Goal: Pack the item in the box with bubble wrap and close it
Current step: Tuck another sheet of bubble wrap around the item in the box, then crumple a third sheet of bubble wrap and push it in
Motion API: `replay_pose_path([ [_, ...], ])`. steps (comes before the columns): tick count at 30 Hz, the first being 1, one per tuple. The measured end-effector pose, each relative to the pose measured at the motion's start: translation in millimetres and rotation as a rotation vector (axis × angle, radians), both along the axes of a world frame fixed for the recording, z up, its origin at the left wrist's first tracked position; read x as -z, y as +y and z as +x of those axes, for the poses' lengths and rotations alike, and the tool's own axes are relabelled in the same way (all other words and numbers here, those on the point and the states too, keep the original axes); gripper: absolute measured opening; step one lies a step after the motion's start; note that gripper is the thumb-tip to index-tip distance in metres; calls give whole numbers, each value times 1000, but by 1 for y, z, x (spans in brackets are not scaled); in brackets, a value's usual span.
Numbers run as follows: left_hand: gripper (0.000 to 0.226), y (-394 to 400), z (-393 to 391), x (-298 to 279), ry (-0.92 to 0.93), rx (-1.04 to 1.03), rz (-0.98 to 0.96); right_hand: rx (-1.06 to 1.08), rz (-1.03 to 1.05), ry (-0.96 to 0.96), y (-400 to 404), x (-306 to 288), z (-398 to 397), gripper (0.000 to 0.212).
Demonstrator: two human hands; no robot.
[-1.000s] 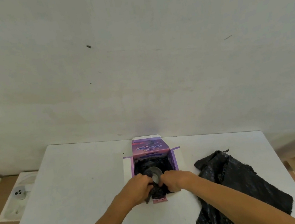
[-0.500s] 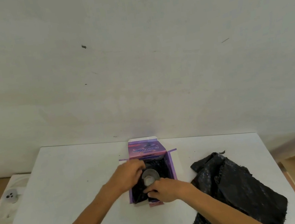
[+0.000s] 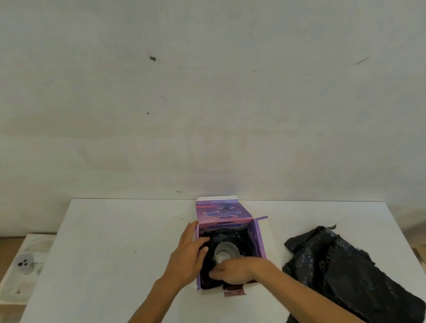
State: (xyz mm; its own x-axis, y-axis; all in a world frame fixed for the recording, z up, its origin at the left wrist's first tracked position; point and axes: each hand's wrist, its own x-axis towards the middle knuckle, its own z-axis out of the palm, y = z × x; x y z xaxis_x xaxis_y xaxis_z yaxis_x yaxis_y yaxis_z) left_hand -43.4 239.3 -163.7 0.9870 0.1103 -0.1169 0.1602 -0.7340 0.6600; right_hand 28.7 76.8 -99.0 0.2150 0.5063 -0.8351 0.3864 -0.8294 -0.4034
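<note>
The item [image 3: 226, 252] stands upright in the box [image 3: 257, 240], between the flat left hand [image 3: 188, 258] and the nearer right hand [image 3: 236, 270], curled on the bubble wrap [image 3: 245, 241].

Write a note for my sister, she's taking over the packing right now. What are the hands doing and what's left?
Left hand: fingers fairly straight, resting on the box's left edge and the black wrap inside.
Right hand: curled at the near edge, tucking wrap; its grip is hard to make out.
Done: the glass stands in the open box with wrap around it.
More wrap lies on the table to the right.
Left: finish padding, cover the glass, fold the lid and flaps shut.
</note>
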Motion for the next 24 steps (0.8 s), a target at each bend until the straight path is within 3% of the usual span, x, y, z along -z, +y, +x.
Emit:
replay_pose_path([
  [4,29,-4,-2,5,-72,-15,12,1,44,-201,-42,-10,22,28],
  [10,23,-7,-2,9,-145,-48,12,-79,-151,-198,-33,14,25,23],
  [16,32,-6,-1,2,-36,-44,56,112,-237,-34,-17,26,31,63],
  [18,37,-8,0,-5,-42,-70,90,160,-155,-5,-25,14,34,60],
  [21,34,-20,2,-19,-131,-102,109,344,130,-48,-58,-20,42,42],
  [24,29,-51,7,-39,-176,-53,-30,574,317,-80,-115,-49,41,29],
])
